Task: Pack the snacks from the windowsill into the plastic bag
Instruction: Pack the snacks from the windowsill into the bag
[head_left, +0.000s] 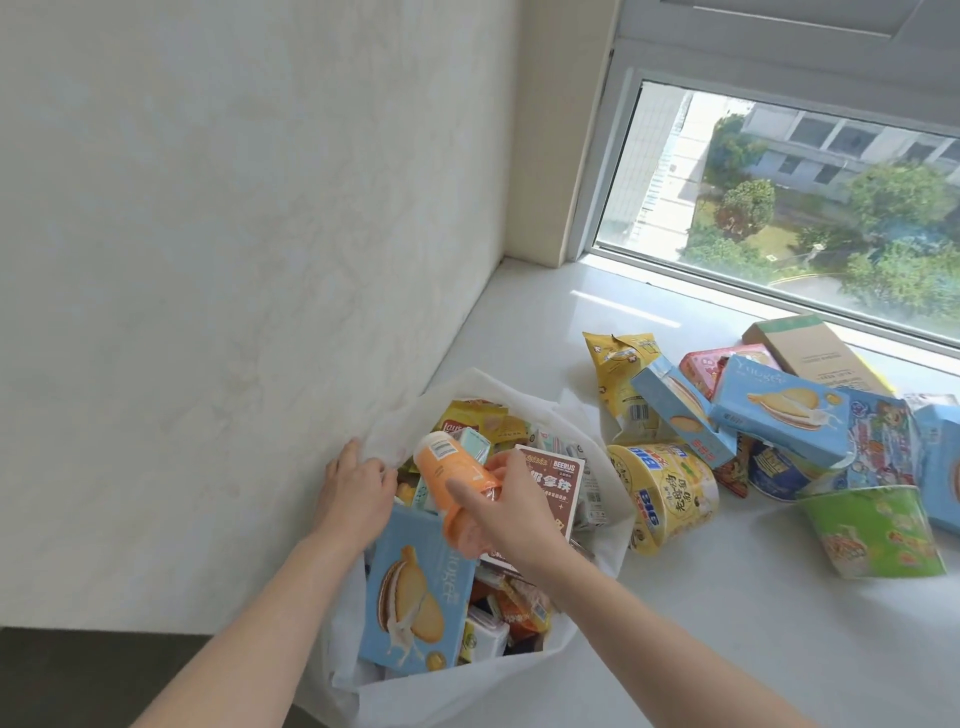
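A white plastic bag stands open on the windowsill, stuffed with snacks, among them a light blue biscuit box and a brown-and-white box. My left hand grips the bag's left rim against the wall. My right hand holds an orange snack packet over the bag's mouth. To the right of the bag lies a pile of snacks: a yellow noodle cup, a yellow pouch, blue biscuit boxes, a green noodle cup.
A white wall runs along the left, close to the bag. The window closes off the back of the sill. A brown cardboard box and a pink packet lie at the back of the pile.
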